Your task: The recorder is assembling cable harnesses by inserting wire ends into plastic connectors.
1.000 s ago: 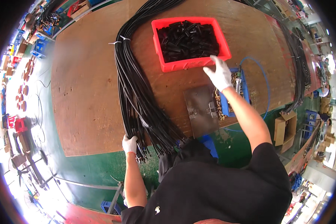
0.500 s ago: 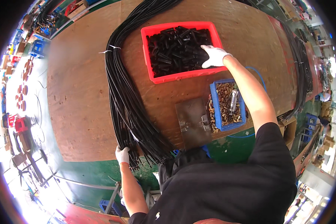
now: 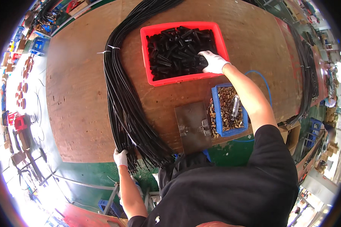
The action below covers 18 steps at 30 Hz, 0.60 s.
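Note:
Black ribbed sleeves fill a red plastic bin at the far middle of the table. Over the bin's right side, my right hand in a white glove has thumb and fingers closing around one black ribbed sleeve among the heap. A thick bundle of black cables runs from the far edge toward me, its loose ends hanging past the near edge. My left hand, gloved too, is closed at the left side of those ends, apparently on a black cable; its fingertips are partly hidden.
A blue bin of small brass-coloured parts, with a clear and metal tool lying on top, stands beneath my right forearm. More such parts lie along its left side. A dark metal plate with small fixtures sits left of it. A blue hose curves behind.
My right hand has moved slightly left and down into the sleeves, and its spread fingers have closed. My left hand stays by the cable ends. The whole view has shifted slightly.

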Motion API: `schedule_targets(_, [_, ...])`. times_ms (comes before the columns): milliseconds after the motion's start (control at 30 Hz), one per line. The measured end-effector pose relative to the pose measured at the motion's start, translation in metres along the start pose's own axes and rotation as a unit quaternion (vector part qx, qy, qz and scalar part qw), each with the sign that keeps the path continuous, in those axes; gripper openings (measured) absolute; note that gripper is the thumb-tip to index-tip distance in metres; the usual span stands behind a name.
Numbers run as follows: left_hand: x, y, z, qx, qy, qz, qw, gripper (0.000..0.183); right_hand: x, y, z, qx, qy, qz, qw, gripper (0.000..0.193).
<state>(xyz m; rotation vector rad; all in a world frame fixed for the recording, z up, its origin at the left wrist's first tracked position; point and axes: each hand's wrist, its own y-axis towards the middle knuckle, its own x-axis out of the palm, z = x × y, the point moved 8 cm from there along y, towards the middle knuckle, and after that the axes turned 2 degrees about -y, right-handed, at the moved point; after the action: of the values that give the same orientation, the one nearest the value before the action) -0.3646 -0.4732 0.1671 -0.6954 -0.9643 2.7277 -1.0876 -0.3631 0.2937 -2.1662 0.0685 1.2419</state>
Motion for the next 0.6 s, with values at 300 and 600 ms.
schedule_targets(300, [-0.007,0.007,-0.012,0.017,0.014,0.021,1.0,0.032,-0.011,0.008,-0.007,0.033,-0.011,-0.024,0.999,0.091])
schedule_targets(600, [-0.001,-0.002,-0.003,0.004,-0.014,0.025,1.0,0.031,0.003,0.025,0.014,0.029,0.059,-0.009,0.998,0.084])
